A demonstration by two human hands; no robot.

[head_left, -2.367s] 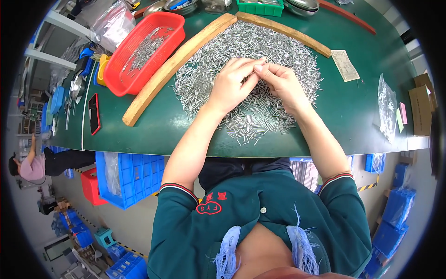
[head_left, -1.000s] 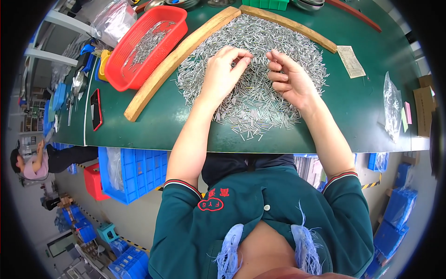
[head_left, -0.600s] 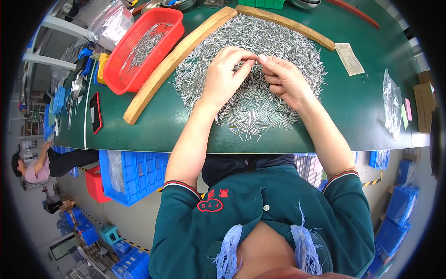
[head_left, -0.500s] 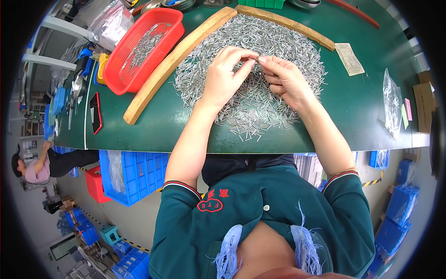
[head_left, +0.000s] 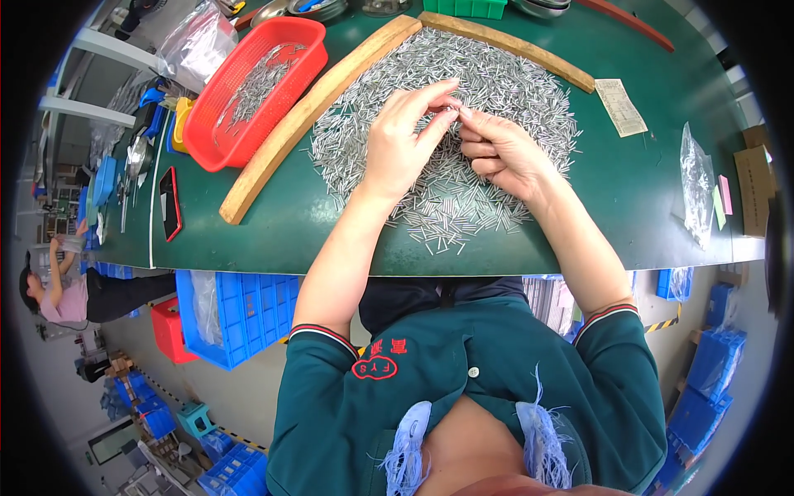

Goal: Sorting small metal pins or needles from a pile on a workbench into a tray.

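Observation:
A broad heap of small, thin metal pins (head_left: 463, 207) covers the middle of the green table. Above it, my left hand (head_left: 405, 136) and my right hand (head_left: 504, 153) meet at the fingertips. The thumb and fingers of my left hand come together in a pinch, its index finger raised a little. My right thumb and index finger press together beside them, the other fingers curled in. Whatever sits between the fingertips is too small and too covered to make out.
Two wooden bars (head_left: 318, 120) border the heap at its far side. Left of them stands a red plastic basket (head_left: 198, 124) with some pins inside. A phone (head_left: 171, 202) lies near the left; a paper slip (head_left: 620, 107) and clear plastic bag (head_left: 697, 186) lie right. A person (head_left: 66, 285) is far left.
My left index finger has lifted away from the pinch, and my fingertips have shifted slightly. Both hands stay over the heap. The person at the far left has raised their arms.

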